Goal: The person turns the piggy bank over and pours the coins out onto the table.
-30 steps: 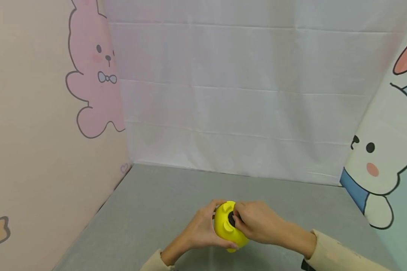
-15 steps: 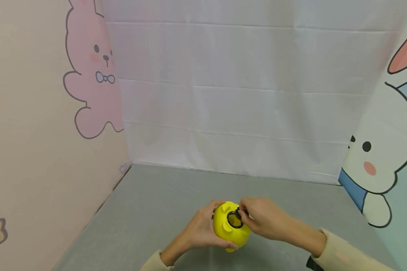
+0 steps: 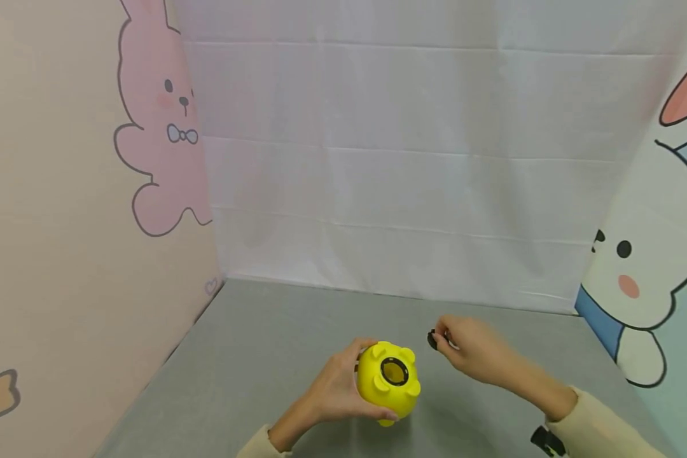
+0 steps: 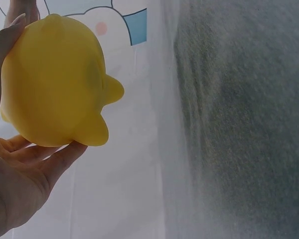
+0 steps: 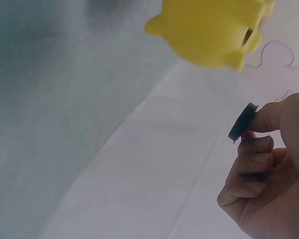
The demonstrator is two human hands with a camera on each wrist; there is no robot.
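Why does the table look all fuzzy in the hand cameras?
Left wrist view: the yellow piggy bank is sharp, the grey table behind blurs. Right wrist view: the black plug is clear, the table soft. Head view: all evenly lit and sharp.

Grey table point(image 3: 252, 356), creased white backdrop cloth point(image 3: 401, 165), cartoon-rabbit side walls point(image 3: 63, 222).
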